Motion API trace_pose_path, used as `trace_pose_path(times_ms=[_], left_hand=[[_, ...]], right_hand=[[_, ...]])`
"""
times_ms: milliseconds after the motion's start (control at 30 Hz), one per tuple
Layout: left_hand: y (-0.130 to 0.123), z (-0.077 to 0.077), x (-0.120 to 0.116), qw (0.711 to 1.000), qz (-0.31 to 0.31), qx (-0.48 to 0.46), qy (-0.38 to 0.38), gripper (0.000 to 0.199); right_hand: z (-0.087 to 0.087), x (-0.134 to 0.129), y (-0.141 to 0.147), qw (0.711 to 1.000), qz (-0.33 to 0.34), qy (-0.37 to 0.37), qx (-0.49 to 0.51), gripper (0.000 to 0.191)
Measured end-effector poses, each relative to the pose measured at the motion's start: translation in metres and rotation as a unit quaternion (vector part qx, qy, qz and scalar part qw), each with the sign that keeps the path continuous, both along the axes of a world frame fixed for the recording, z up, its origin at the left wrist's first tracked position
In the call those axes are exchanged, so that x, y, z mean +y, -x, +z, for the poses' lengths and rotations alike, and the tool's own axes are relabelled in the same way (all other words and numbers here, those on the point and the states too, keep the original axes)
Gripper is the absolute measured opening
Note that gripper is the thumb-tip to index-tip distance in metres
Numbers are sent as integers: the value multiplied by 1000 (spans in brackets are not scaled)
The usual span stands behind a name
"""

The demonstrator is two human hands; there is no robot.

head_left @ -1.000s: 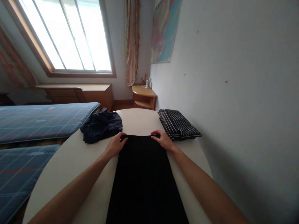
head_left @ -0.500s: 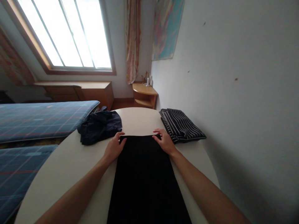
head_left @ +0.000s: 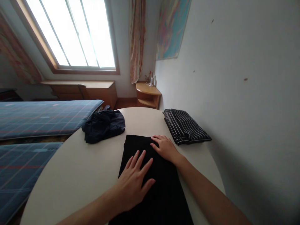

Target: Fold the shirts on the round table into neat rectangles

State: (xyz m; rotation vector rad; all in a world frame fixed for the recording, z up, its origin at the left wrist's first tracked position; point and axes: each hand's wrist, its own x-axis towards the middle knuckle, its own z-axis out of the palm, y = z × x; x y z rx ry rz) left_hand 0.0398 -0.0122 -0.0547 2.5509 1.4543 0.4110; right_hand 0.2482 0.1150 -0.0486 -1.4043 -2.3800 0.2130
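A black cloth garment (head_left: 161, 193) lies flat and lengthwise on the white round table (head_left: 89, 168), its far edge straight and its near end running out of view. My left hand (head_left: 134, 184) is over the garment's middle, palm down, with the fingers spread. At the far right corner, my right hand (head_left: 165, 148) rests on the cloth with its fingers stretched out. What kind of garment it is, I cannot make out.
A crumpled dark navy garment (head_left: 103, 126) sits at the table's far left. Folded black-and-white striped cloth (head_left: 186, 126) lies at the far right, close to the wall (head_left: 246, 125). Blue plaid mattresses (head_left: 47, 117) stand left of the table.
My left hand has left the garment's far left corner and come back toward me onto its middle, fingers now spread. The right hand has flattened at the far right corner.
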Motion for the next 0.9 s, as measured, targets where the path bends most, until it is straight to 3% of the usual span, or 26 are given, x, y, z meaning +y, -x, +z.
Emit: trace_pose_path(times_ms=[133, 367, 567, 700, 767, 900], left_hand=[[-2, 3, -3, 996, -47, 44, 67, 72], [29, 17, 33, 984, -135, 73, 96, 69], [44, 22, 36, 992, -37, 117, 6, 61], [31, 10, 32, 995, 36, 87, -19, 55], [23, 3, 29, 997, 43, 65, -17, 69], [14, -1, 19, 998, -7, 55, 11, 84]], right_hand=[[4, -4, -3, 998, -41, -23, -31, 38], [14, -26, -10, 979, -148, -42, -135, 33], [29, -47, -15, 956, -214, -8, -200, 38], [27, -43, -22, 965, -229, 9, -126, 41], [21, -38, -24, 975, -211, 8, -76, 40], [14, -30, -23, 978, -198, 33, -47, 42]])
